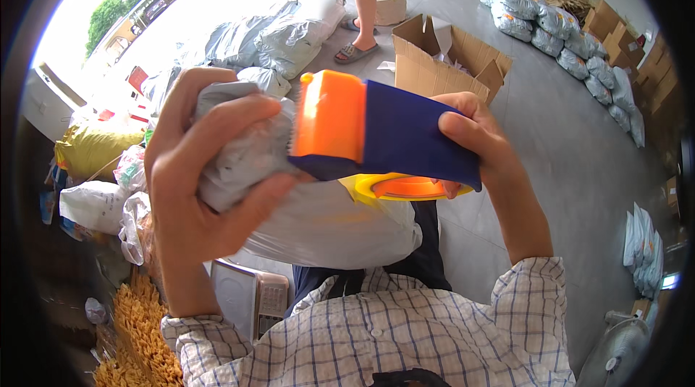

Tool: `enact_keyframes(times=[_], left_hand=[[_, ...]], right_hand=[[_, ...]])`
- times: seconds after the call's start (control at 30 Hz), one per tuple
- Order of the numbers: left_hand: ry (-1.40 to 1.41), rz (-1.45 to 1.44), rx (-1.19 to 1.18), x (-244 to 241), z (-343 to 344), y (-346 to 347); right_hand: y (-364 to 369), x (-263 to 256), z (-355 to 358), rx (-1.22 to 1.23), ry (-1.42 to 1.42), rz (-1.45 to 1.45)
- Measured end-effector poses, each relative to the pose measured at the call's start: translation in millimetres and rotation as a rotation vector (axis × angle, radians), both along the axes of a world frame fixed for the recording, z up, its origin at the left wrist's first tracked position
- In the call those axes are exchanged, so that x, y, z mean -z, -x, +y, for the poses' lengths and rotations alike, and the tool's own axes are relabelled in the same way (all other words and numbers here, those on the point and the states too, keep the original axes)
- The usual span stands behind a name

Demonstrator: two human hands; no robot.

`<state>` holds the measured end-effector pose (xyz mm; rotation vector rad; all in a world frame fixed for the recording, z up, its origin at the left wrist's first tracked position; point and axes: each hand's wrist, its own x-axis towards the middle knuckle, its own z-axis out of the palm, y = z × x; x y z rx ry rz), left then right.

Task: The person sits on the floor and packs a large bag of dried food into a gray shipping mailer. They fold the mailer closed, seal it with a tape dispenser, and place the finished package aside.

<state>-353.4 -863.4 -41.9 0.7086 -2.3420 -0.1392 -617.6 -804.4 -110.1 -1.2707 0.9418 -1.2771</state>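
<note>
My right hand (472, 126) grips a packing tape dispenser (418, 126) with a dark blue body and an orange front. A roll of yellow tape (369, 186) shows under the dispenser. The toothed edge of the orange part points left, close against a bunched grey plastic bag (233, 153). My left hand (190, 170) is closed around that gathered bag, fingers over its top and thumb below. Beneath both hands, a full pale plastic bag (336, 229) rests at my lap. Whether the bunched part belongs to this bag is hard to tell.
An open cardboard box (434, 66) stands ahead. Filled grey bags (288, 39) lie at front left, near a person's leg (364, 12). More parcels (564, 34) line the right. Left are a digital scale (244, 289) and a yellow sack (100, 145); a fan (616, 351) sits lower right.
</note>
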Motion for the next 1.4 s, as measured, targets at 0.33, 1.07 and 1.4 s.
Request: enact_keyframes(times=[0.33, 1.07, 1.4], left_hand=[[0.037, 0.01, 0.074, 4.7, -31.1, -10.8], [0.026, -0.034, 0.128, -2.1, -35.5, -3.2], [-0.018, 0.052, 0.081, 1.0, -38.0, -4.8]], right_hand=[[112.1, 121.9, 86.8, -0.229, -0.477, 0.182], [25.8, 36.7, 87.1, -0.202, -0.337, 1.609], [-7.4, 117.0, 83.6, 0.686, -0.075, -0.319]])
